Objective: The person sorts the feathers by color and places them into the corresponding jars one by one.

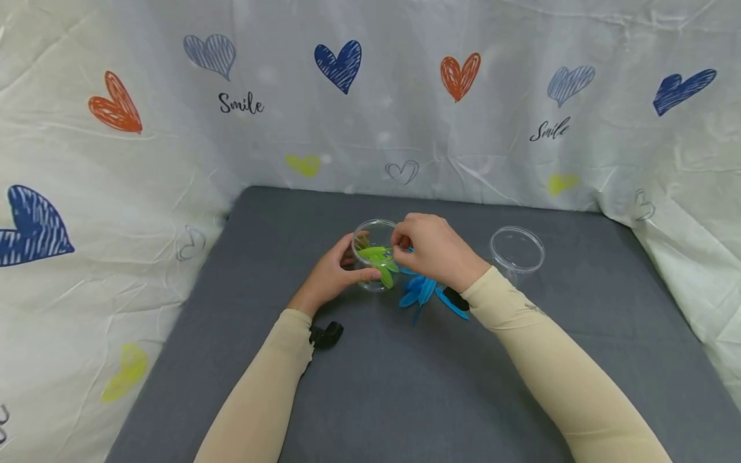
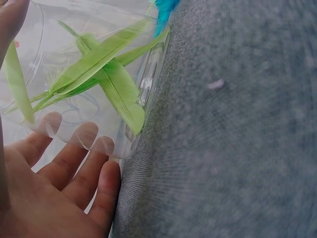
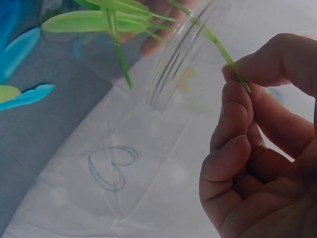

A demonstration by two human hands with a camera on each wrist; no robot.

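Green feathers (image 1: pixel 379 259) fill the clear jar (image 1: pixel 373 254) the left hand (image 1: pixel 331 273) grips; right hand (image 1: pixel 431 249) pinches one quill.

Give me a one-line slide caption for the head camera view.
Left hand holds a clear jar of green feathers while right hand pinches one quill; blue feathers lie beside.

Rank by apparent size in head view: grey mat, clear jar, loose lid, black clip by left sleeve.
1. grey mat
2. clear jar and loose lid: look alike, unranked
3. black clip
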